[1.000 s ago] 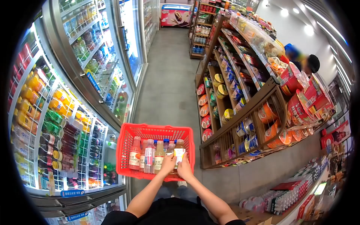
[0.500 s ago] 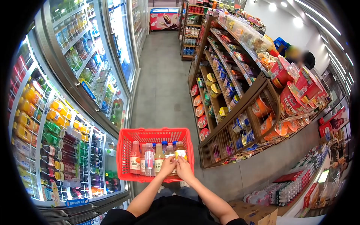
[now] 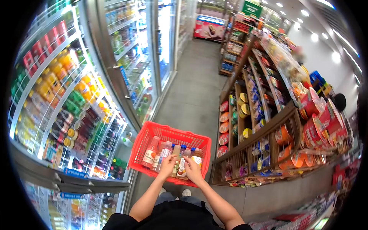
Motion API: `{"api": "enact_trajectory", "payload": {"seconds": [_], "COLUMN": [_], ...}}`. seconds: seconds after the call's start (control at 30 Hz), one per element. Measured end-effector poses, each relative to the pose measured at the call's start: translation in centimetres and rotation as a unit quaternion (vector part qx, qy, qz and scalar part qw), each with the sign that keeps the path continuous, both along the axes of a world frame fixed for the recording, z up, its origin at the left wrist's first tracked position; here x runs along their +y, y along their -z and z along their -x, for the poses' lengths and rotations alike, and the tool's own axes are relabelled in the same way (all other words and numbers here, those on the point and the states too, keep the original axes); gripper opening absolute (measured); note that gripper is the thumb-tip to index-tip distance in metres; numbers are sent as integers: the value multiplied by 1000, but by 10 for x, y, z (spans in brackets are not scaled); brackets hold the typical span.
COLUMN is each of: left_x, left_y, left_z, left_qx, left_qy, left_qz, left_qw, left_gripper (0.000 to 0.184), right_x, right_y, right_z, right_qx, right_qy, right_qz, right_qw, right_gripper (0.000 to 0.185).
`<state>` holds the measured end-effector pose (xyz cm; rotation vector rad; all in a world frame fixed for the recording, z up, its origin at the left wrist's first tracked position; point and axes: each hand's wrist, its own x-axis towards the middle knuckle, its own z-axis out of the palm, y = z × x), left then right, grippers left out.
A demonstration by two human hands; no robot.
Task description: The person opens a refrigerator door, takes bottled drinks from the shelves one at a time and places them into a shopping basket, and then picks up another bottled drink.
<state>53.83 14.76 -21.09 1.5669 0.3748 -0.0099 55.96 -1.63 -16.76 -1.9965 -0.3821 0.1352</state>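
My left hand [image 3: 167, 166] and my right hand [image 3: 193, 170] hover over the near side of a red plastic basket [image 3: 209, 147]. Their fingers are half bent and point toward each other, with a gap between the hands. I see nothing held in either one. Inside the basket stand several drink bottles: a pinkish-orange bottle [image 3: 150, 152] at the left, a clear bottle with a pale label [image 3: 165, 151] beside it, and a yellowish bottle [image 3: 176, 150] behind my left fingers. A brown bottle with a dark blue cap [image 3: 197, 156] is just beyond my right hand. My hands partly cover the nearest bottles.
Glass-door drink coolers [image 3: 73, 99] line the left side. To the right, a wooden shelf rack [image 3: 239, 111] bears instant noodle cups and bowls. A grey-floored aisle [image 3: 188, 84] leads to a chest freezer [image 3: 209, 28]. Bottle packs [image 3: 306, 211] lie at lower right.
The view has turned left, so the shelves and aisle sit farther right. The basket appears rotated clockwise. My hands, whose fingertips met before, have come apart.
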Motion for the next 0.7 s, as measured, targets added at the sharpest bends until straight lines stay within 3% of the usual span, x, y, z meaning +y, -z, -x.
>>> {"api": "enact_trajectory", "payload": {"seconds": [0.2, 0.27, 0.43, 0.7], "left_x": [16, 21, 54, 129], "left_y": [-27, -52, -63, -97], "left_z": [41, 63, 118, 220], "left_qx": [-65, -74, -125, -160], "left_qy": [-167, -236, -333, -521], "left_qz": [56, 78, 24, 13], "left_qw": [982, 966, 934, 838], "left_gripper": [25, 22, 22, 23], "right_x": [29, 46, 94, 199], "right_y": [-5, 0, -32, -56], "right_z": [-2, 0, 26, 95], "right_qx": [98, 51, 91, 136], "right_qy": [-101, -140, -246, -425], "right_qz": [-78, -112, -147, -190], "right_qw": [987, 983, 954, 875], "right_gripper": [30, 30, 31, 33]}}
